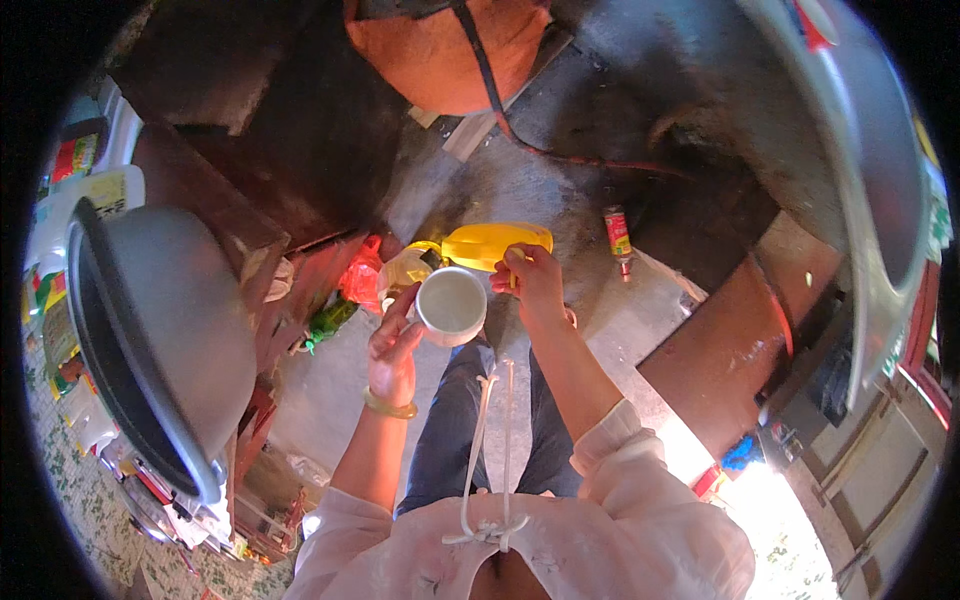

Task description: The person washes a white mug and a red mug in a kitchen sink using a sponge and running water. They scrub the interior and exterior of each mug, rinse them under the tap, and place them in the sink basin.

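A white cup (pixel 451 306), its mouth facing up, is held at its side by my left hand (pixel 393 346); the wrist wears a pale bangle. The inside looks pale, and I cannot tell if it holds anything. To the right of the cup, my right hand (pixel 534 279) pinches a small yellow piece (pixel 514 270), mostly hidden by the fingers. Just beyond that hand is a yellow plastic bottle (pixel 480 246); whether the two touch is unclear. A clear jar with a yellow rim (pixel 405 271) and a red plastic bag (pixel 363 274) are beyond the cup.
At left is a grey metal pot (pixel 184 300); a large metal pan (pixel 889 157) curves along the right. An orange container (pixel 450 56) with a dark strap is ahead. A small labelled bottle (pixel 618 236) and a green bottle (pixel 330 321) are low down. Brown wooden furniture (pixel 720 345) flanks the floor.
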Demonstrator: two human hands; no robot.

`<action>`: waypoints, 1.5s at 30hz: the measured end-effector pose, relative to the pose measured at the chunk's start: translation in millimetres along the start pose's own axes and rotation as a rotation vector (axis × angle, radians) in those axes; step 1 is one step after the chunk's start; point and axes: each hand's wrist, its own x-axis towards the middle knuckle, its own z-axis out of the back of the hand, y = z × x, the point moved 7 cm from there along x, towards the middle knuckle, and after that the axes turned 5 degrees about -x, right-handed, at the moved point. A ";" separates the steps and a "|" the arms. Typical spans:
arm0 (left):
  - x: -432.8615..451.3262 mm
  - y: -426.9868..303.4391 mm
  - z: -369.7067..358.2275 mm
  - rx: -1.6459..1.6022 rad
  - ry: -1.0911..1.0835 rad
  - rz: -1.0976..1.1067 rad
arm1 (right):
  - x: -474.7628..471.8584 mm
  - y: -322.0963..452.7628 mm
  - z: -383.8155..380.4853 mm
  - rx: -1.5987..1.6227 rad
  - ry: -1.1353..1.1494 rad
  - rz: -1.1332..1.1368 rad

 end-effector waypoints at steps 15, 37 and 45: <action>-107.7 -152.2 -128.9 -0.003 0.291 0.033 | -232.5 149.4 -5.6 0.330 0.060 0.274; -180.3 -137.4 -320.2 0.168 0.758 0.397 | -385.1 190.2 195.9 0.474 -0.315 0.468; -176.8 -82.1 -375.2 0.192 0.734 0.456 | -357.1 207.3 289.7 0.517 -0.272 0.532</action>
